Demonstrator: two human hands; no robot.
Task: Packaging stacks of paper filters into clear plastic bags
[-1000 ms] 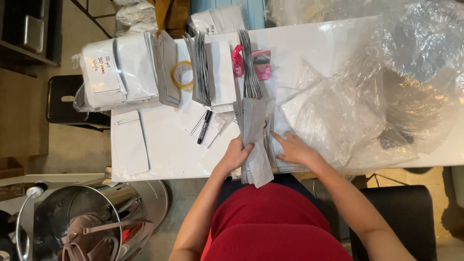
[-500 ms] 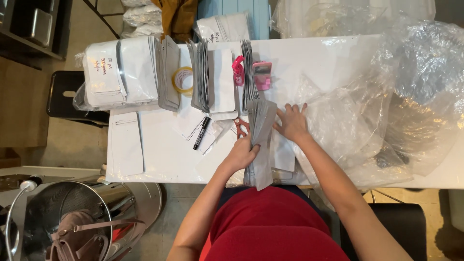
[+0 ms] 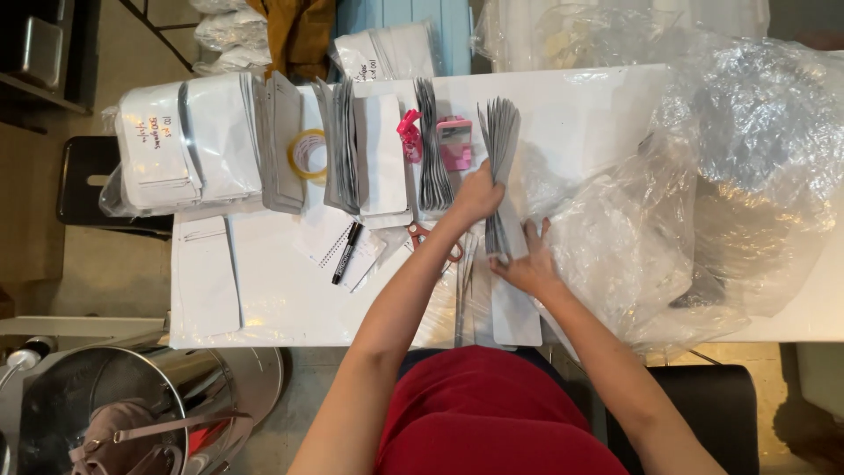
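Two hands squaring grey pouch stack [image 3: 499,149] on edge near tabletop [image 3: 580,105] far edge: left hand [image 3: 479,195] gripping it, right hand [image 3: 527,264] spread, bracing base.

Seen from above: left hand [image 3: 477,195] closed around a fanned stack of flat grey pouches [image 3: 501,141], held on edge over a white table [image 3: 598,105]. Right hand [image 3: 527,264] pressed flat at the stack's lower end, fingers spread, touching it. Just beside the stack, a small pink box [image 3: 454,142] and another upright row of grey pouches [image 3: 431,149]. Red-handled scissors [image 3: 422,236] partly hidden under the left forearm. Farther left, a black pen [image 3: 345,252] lying on a spiral notepad [image 3: 334,246], a yellowish roll of clear tape [image 3: 305,151]. Crumpled clear plastic sheeting [image 3: 703,176] heaped to the right.
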